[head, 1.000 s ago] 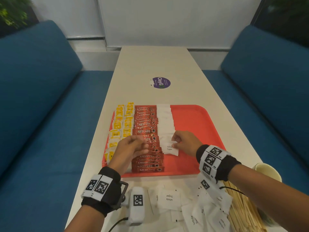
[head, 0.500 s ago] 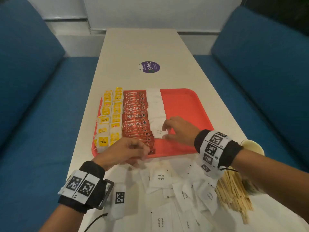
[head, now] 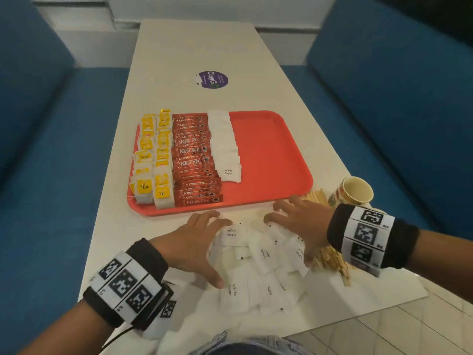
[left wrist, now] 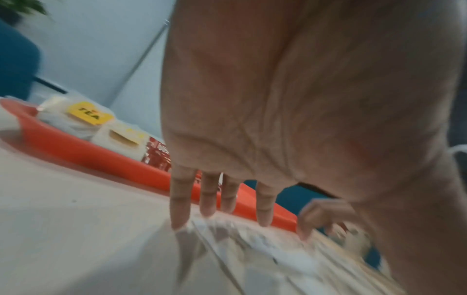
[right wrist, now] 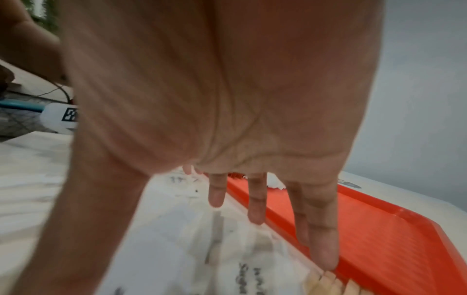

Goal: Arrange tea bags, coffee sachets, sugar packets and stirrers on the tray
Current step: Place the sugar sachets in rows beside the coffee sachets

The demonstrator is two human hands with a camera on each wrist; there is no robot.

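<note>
An orange tray [head: 276, 155] holds yellow tea bags [head: 153, 160] on its left, then a column of red coffee sachets [head: 195, 162], then a column of white sugar packets [head: 226, 149]. Its right half is bare. In front of the tray lies a loose heap of white sugar packets [head: 258, 267]. My left hand [head: 197, 242] hovers over the heap's left side, fingers [left wrist: 208, 201] spread and straight. My right hand [head: 297, 221] hovers over the right side, fingers [right wrist: 321, 229] straight. Neither holds anything. Wooden stirrers [head: 330, 260] lie under and beside my right wrist.
A paper cup [head: 354, 193] stands at the table's right edge, just behind my right wrist. A purple round sticker [head: 211, 79] marks the far table. Blue benches flank both sides. The table's near right corner ends close to the heap.
Both hands have left the tray and drawn back toward me over the loose sugar heap. The sugar packet the right hand touched now lies at the column's near end. The fingers have spread.
</note>
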